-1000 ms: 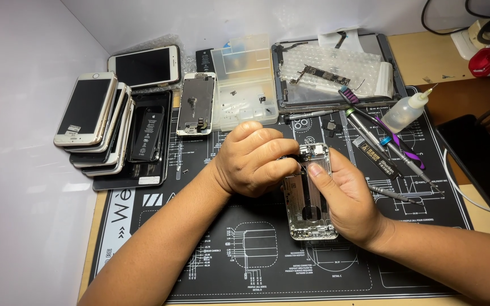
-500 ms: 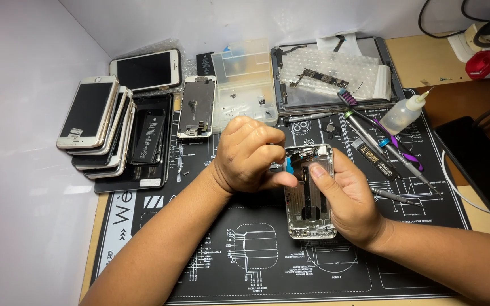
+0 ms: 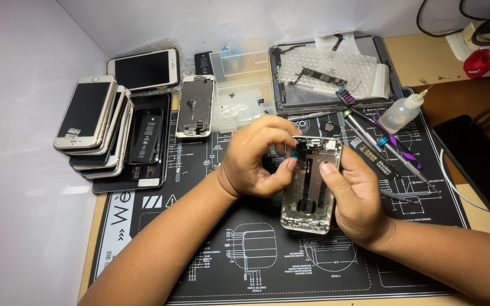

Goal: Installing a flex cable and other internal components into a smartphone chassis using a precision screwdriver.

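An opened silver phone housing (image 3: 309, 192) lies tilted over the black repair mat (image 3: 267, 260), its inside facing up. My right hand (image 3: 354, 195) grips its right edge, thumb laid over the inner frame. My left hand (image 3: 259, 156) is curled at the housing's top left corner, thumb and fingertips pinched together on a small dark part with a teal tip. What exactly sits between those fingertips is too small to tell.
A stack of phones (image 3: 94, 127) and a battery (image 3: 146, 136) sit at the left. A bare phone frame (image 3: 195, 106), a clear parts box (image 3: 240, 85) and a tray with a circuit board (image 3: 327, 73) line the back. Screwdrivers (image 3: 378, 141), a squeeze bottle (image 3: 402, 112) and a dark phone (image 3: 477, 164) lie at the right.
My left hand has shifted slightly along the housing's top corner, its fingers still pinched there. The right hand keeps its grip and the housing has barely moved.
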